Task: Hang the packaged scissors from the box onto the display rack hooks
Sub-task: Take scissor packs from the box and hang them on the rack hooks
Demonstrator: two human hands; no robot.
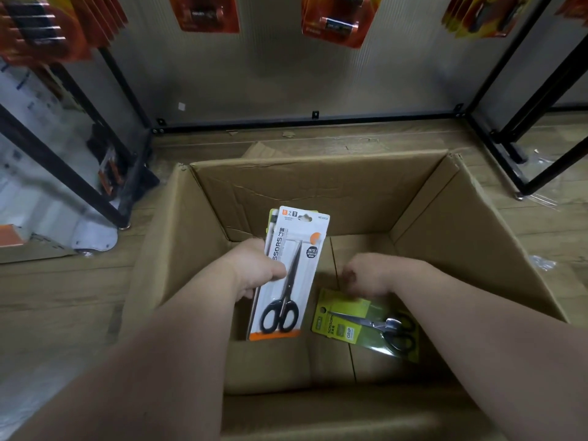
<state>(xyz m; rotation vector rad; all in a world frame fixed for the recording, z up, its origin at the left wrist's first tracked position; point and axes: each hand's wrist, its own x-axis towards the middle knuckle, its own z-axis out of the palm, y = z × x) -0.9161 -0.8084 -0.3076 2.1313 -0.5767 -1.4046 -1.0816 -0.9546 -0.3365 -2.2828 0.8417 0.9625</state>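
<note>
Two hands are down inside the open cardboard box (318,192), which sits on the wood floor (63,281) right in front of the display rack (286,74). The left hand (254,268) is wrapped around the left edge of a white-and-orange scissors pack (307,272), holding it upright-ish with the hang hole pointing to the far side. There's a second pack (272,218) tucked behind it, with just a yellow-green sliver poking out at the top left, so it looks like a small stack in that grip.

The right hand (366,275) is lower, on the right side of the box, with fingers curled down over the far end of a green scissors pack (353,326) lying flat on the box bottom. Honestly can't tell if it's actually pinching it or just touching, since the fingertips are hidden under the hand.

Up on the rack, a few orange blister packs (337,20) hang along the top edge of the view, kinda blurry.
</note>
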